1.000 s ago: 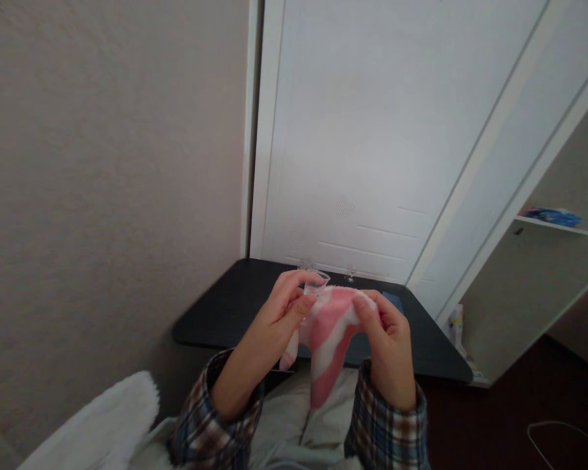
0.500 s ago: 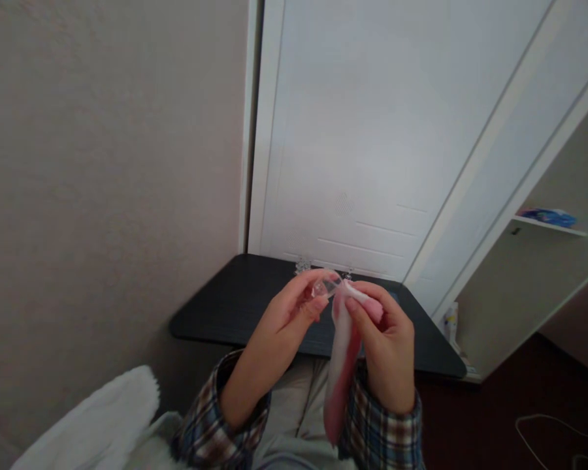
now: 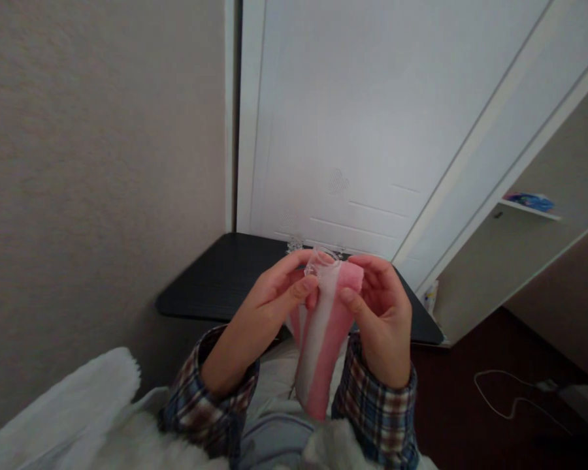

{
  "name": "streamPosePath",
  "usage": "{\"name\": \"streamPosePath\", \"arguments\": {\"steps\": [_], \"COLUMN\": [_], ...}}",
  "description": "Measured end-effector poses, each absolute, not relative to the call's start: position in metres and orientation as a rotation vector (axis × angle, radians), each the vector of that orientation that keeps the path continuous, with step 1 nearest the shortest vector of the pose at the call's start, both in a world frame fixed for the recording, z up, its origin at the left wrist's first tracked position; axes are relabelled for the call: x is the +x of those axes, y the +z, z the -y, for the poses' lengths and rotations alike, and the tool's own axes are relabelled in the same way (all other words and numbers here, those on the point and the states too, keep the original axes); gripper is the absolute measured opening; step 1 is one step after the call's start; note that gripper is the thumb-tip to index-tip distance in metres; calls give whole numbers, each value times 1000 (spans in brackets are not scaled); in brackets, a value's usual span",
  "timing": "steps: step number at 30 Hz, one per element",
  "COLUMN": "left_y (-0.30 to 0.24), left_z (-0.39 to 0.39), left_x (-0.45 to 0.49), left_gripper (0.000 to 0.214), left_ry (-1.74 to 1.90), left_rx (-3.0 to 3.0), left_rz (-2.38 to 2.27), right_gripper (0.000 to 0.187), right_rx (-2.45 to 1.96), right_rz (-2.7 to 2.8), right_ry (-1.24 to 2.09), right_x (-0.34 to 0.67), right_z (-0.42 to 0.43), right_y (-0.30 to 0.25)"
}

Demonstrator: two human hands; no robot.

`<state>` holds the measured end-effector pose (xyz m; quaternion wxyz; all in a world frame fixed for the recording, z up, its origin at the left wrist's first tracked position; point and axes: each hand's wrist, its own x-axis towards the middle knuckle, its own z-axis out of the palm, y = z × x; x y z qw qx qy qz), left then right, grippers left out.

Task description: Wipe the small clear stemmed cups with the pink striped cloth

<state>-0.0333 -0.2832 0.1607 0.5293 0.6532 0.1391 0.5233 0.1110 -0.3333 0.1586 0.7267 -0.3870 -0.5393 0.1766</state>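
"Held up between both hands, the pink-and-white cloth [image 3: 326, 333] is bunched against a small clear glass [image 3: 322, 263], its tail left dangling!"

"And the grip?"

"The glass is clasped narrowly by the left hand [image 3: 279, 287]. By the right hand [image 3: 379, 310] the cloth is touched, thumb in front, fingers loosely curved behind; whether it's pinched can't be made out."

"Where's the danger?"

"In that smooth surface! Should the cloth be tugged too hard, the glass could be twisted out of those fingertips."

"And farther out?"

"The black table [image 3: 200, 284] is seen beyond; its near edge could be struck if the hands were lowered carelessly. More clear glassware [image 3: 294, 245] is set at the back, and could be toppled if caught by a loose fold."
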Motion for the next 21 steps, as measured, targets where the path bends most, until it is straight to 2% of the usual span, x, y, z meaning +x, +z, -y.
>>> {"name": "streamPosePath", "arguments": {"steps": [2, 5, 14, 18, 21], "left_y": [161, 160, 159, 163, 165], "left_z": [283, 283, 275, 280, 282], "left_x": [-34, -36, -38, -38, -38], "left_gripper": [16, 17, 28, 29, 35], "left_ry": [1272, 1276, 1413, 1544, 1616], "left_rx": [1545, 1554, 1867, 1906, 1838], "left_rz": [-331, -339, -587, -707, -746], "right_gripper": [24, 9, 4, 10, 25], "right_rx": [-858, -880, -850, -860, -815], "right_rz": [1230, 1222, 1086, 1246, 1275], "right_ry": [416, 406, 231, 306, 349], "right_x": [111, 111, 113, 109, 109], "right_z": [334, 332, 329, 328, 325], "right_y": [159, 158, 153, 155, 152]}}
